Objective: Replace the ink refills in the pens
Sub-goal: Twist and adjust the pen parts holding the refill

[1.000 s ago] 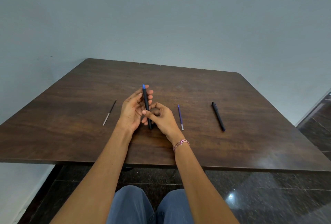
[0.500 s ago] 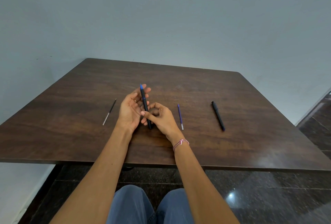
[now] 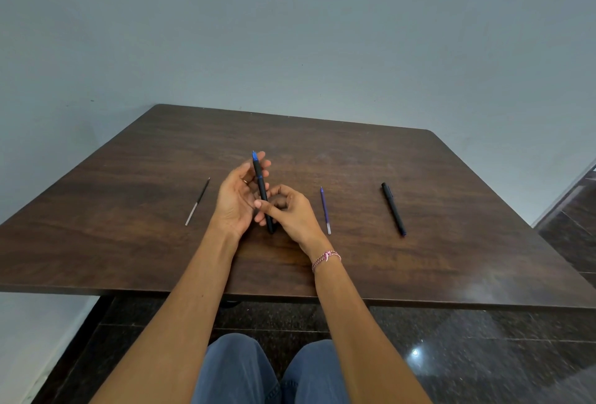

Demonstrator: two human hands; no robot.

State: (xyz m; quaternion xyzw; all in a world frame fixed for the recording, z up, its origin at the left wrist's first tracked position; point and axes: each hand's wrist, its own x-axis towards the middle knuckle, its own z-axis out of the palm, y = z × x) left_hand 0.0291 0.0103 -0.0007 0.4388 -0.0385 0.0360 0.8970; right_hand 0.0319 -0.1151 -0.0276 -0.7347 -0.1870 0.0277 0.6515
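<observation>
A black pen with a blue tip (image 3: 260,183) stands nearly upright between both hands, tip pointing away from me. My left hand (image 3: 237,202) cradles its upper half with fingers behind the barrel. My right hand (image 3: 292,210) pinches the lower barrel with thumb and fingers. On the dark wooden table (image 3: 322,152) a black refill (image 3: 197,202) lies to the left of my hands. A blue refill (image 3: 325,210) lies just right of my right hand. A second black pen (image 3: 393,208) lies farther right.
The table's front edge (image 3: 290,298) runs just below my forearms, with my knees in blue jeans under it. A grey wall stands behind the table. Dark tiled floor shows at the right.
The pen has tilted slightly to the left while my hands stay in place around it. The refills and the other pen have not moved.
</observation>
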